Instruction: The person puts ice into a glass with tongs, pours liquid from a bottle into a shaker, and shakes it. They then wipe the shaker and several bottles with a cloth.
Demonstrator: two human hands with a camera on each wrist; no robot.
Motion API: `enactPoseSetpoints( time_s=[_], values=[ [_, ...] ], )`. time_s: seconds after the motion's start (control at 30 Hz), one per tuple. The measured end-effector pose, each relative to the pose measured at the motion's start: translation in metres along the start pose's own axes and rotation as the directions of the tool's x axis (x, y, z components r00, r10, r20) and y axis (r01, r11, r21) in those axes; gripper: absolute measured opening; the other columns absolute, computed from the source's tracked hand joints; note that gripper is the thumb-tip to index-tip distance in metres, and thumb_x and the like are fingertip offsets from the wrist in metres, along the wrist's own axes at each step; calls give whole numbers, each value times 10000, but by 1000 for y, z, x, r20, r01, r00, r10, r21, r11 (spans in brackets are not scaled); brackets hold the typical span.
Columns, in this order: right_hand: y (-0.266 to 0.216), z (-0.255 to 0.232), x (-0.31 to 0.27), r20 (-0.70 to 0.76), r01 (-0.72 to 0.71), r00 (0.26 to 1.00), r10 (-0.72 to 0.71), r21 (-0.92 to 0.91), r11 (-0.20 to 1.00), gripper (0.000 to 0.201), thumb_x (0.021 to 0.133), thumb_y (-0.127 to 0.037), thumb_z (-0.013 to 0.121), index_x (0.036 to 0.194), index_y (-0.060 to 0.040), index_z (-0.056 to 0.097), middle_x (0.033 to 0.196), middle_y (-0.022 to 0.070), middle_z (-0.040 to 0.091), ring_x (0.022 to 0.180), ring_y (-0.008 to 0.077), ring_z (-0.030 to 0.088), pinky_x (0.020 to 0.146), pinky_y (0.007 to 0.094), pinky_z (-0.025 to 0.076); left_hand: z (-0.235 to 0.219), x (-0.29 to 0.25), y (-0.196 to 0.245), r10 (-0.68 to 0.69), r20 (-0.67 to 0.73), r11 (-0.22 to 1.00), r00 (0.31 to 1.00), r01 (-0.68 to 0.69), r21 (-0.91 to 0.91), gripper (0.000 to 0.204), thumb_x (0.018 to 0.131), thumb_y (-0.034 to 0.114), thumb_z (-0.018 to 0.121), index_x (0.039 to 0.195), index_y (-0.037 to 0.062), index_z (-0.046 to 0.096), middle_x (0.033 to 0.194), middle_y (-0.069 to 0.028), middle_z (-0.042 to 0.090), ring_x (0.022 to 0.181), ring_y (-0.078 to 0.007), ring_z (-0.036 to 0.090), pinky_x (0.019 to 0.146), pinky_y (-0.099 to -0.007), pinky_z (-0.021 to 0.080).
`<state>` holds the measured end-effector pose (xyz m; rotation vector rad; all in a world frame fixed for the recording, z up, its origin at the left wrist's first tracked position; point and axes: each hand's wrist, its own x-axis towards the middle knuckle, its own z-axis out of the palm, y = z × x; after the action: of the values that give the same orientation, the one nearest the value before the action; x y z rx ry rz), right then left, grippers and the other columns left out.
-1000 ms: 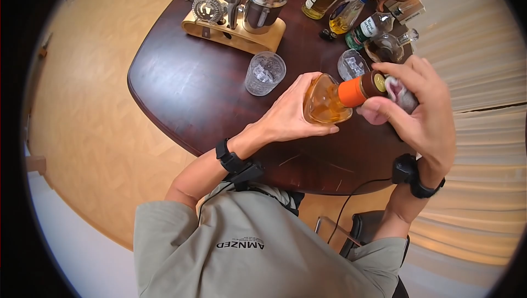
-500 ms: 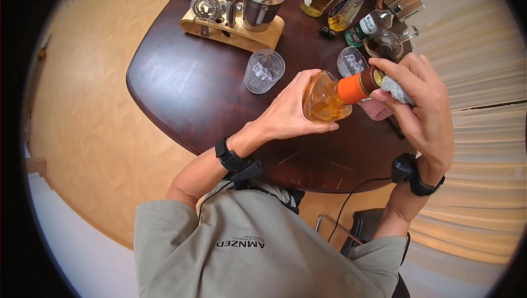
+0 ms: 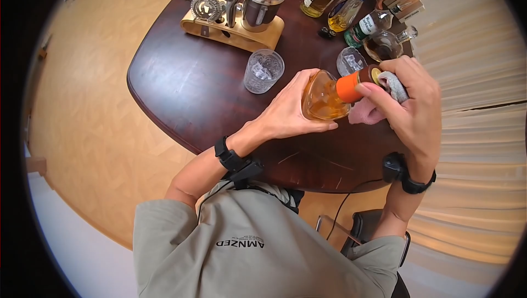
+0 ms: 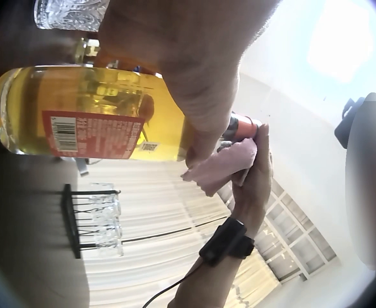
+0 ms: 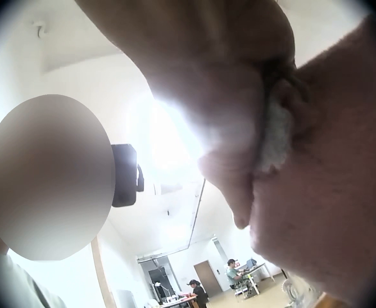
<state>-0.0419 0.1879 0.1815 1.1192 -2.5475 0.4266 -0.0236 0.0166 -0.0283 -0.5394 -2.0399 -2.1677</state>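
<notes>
My left hand [image 3: 288, 108] grips a glass bottle [image 3: 324, 103] of amber liquor round its body, tilted with its neck pointing right. An orange band circles the neck, and the cap is dark brown with a gold top. A red back label [image 4: 92, 135] with a barcode shows in the left wrist view. At the neck end, my right hand [image 3: 414, 100] holds a pink and grey cloth [image 3: 366, 113], its thumb on the orange band and its fingers behind the cap. In the right wrist view the pink cloth [image 5: 329, 179] fills the right side, beside the curled fingers.
A cut-glass tumbler [image 3: 264, 81] of ice stands left of the bottle, a glass bowl [image 3: 350, 62] of ice beyond it. Several liquor bottles [image 3: 362, 29] line the far right. A wooden stand [image 3: 230, 36] carries a shaker [image 3: 264, 1] and bar tools.
My right hand has shifted slightly left, its thumb moving from near the cap onto the orange band. The cloth has moved with it. The left hand and bottle have hardly moved.
</notes>
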Motion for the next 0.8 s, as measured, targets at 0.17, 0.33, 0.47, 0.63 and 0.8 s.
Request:
enactPoseSetpoints(
  time_s=[0.17,0.33,0.47,0.63,0.8],
  values=[
    [7,-15,0,165,44,985,-54,62,997,391,814,-134,838,1182,-43,742,820,95,614,796,288,556,720,395,461,-3,0,11,-17,55,996,998,12,90,981,739,257,977,1482,13,386,1378,-114,550,1304,-196,560,1132,-365,457],
    [8,-16,2,213,47,975,-68,103,994,502,811,-98,831,1301,-62,728,820,104,610,797,295,549,745,396,473,-3,0,9,-22,52,998,998,19,56,990,736,270,979,1483,11,384,1380,-117,549,1305,-199,562,1133,-361,456],
    [1,-10,-2,133,-96,988,81,113,989,385,799,-203,874,1122,-40,743,808,104,653,754,300,599,706,382,493,0,0,3,0,3,1000,1000,0,23,1020,687,401,975,1462,13,436,1359,-153,555,1276,-290,586,1096,-408,472],
    [-7,-2,-2,63,-215,975,214,7,977,370,779,-308,905,941,-43,704,802,99,687,726,303,638,656,385,494,1,-1,2,-1,1,1000,1000,1,-9,1027,689,412,972,1467,14,433,1360,-158,550,1278,-300,585,1100,-416,472],
    [4,-15,3,162,98,982,-102,29,995,370,831,-147,827,1170,-45,719,843,113,659,777,302,592,708,407,479,-2,0,4,-3,8,999,1000,3,46,1028,692,416,970,1469,12,431,1363,-160,549,1278,-303,586,1101,-418,473]
  ],
)
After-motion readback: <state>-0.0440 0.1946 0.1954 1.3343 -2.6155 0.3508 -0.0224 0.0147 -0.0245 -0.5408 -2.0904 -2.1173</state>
